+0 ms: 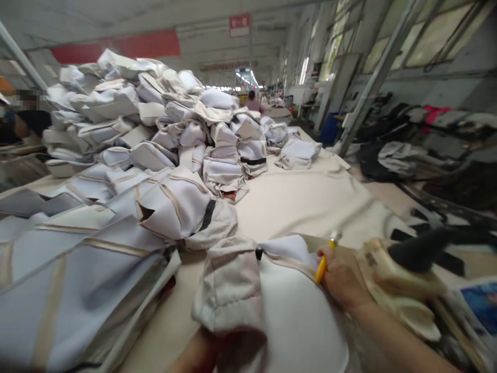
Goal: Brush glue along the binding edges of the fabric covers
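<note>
A white and beige fabric piece [272, 295] lies in front of me on the cloth-covered table [310, 202]. My right hand [341, 282] is closed round a yellow snipping tool [321, 267] at the piece's upper right edge. My left hand [205, 355] is under the piece's near edge at the bottom of the view, mostly covered by the fabric, so its fingers do not show.
A tall heap of folded white and beige fabric pieces [155, 124] fills the left and far side of the table. More flat pieces [70, 280] lie stacked at the near left. Dark and beige items [407, 274] crowd the right edge. People work in the distance.
</note>
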`<state>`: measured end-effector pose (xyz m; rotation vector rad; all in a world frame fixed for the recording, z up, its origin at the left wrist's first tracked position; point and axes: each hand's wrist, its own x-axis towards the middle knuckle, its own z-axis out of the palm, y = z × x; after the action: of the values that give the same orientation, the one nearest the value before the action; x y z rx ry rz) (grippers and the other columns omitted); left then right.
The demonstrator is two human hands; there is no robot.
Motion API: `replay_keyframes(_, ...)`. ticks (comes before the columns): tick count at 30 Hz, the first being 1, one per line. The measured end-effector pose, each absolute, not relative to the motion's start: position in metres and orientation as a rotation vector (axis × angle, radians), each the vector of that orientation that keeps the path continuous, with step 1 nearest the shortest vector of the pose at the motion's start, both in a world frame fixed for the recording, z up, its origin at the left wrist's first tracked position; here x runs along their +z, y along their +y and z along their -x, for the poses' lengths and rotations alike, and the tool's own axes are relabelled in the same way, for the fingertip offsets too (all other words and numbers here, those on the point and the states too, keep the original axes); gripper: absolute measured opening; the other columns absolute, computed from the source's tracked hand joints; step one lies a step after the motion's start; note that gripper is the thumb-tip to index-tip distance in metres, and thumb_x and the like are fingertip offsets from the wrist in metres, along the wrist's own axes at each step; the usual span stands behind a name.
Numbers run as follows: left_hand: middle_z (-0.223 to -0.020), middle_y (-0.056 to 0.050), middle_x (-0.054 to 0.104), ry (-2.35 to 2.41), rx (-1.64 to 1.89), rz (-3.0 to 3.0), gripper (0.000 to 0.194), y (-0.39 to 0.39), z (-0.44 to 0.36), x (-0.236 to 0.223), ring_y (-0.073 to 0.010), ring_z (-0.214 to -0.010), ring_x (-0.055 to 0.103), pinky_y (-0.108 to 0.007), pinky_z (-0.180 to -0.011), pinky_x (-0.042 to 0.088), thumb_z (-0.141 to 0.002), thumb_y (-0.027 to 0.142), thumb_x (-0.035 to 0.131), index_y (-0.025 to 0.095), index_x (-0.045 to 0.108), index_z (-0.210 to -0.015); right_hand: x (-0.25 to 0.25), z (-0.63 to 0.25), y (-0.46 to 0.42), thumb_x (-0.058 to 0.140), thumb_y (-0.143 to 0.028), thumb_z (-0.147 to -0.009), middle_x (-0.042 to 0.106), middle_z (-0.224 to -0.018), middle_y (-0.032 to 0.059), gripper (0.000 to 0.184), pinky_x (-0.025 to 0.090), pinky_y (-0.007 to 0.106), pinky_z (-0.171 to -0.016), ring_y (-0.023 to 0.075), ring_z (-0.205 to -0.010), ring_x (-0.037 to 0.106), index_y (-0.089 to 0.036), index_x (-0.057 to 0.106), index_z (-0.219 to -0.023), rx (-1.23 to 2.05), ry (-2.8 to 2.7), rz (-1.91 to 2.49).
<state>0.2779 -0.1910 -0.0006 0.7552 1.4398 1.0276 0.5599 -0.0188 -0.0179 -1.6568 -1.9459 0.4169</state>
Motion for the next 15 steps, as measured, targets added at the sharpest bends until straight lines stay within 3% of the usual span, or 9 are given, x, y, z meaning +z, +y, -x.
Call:
replay_keyframes(3, -0.109, -0.007, 0.068, 1.338, 0.973, -0.48, 0.058, -0.197, -0.287, -0.011, -0.029, -0.105, 0.061, -0.041, -0.094, 0.047, -0.054, 0.048, 0.078, 0.018, 0.065, -0.102, -0.053, -0.563, -0.04, 0.038, -0.006, -0.076, 0.059, -0.066, 0.0038, 0.022, 0.037, 0.027, -0.055, 0.0188, -0.06, 0.057, -0.018, 0.05, -0.089, 0.408, -1.907, 1.742)
replay_keyframes(7, -0.109, -0.009, 0.067, 1.463, 0.936, -0.419, 0.061, -0.19, -0.283, -0.012, -0.0286, -0.103, 0.061, -0.039, -0.091, 0.048, -0.054, 0.041, 0.08, 0.015, 0.062, -0.107, -0.072, -0.568, -0.049, 0.041, -0.007, -0.08, 0.059, -0.07, 0.0034, 0.021, 0.037, 0.026, -0.056, 0.0176, -0.062, 0.056, -0.017, 0.051, -0.096, 0.357, -1.824, 1.823)
replay_keyframes(13, -0.104, -0.01, 0.067, 1.626, 0.86, -0.922, 0.048, -0.17, -0.271, -0.019, -0.0308, -0.112, 0.055, -0.039, -0.102, 0.038, -0.06, 0.048, 0.073, 0.019, 0.067, -0.097, -0.107, -0.573, -0.063, 0.039, -0.006, -0.082, 0.06, -0.082, 0.009, 0.021, 0.043, 0.028, -0.066, 0.019, -0.07, 0.057, -0.014, 0.051, -0.098, 0.282, -1.832, 1.792)
replay_keyframes(15, -0.094, -0.009, 0.069, 1.721, 0.695, -1.09, 0.04, -0.173, -0.26, -0.011, -0.0304, -0.102, 0.059, -0.037, -0.095, 0.043, -0.061, 0.044, 0.072, 0.018, 0.069, -0.091, -0.116, -0.576, -0.066, 0.038, -0.01, -0.085, 0.06, -0.091, 0.0125, 0.021, 0.045, 0.031, -0.074, 0.0216, -0.081, 0.058, -0.013, 0.05, -0.102, 0.252, -1.829, 1.771)
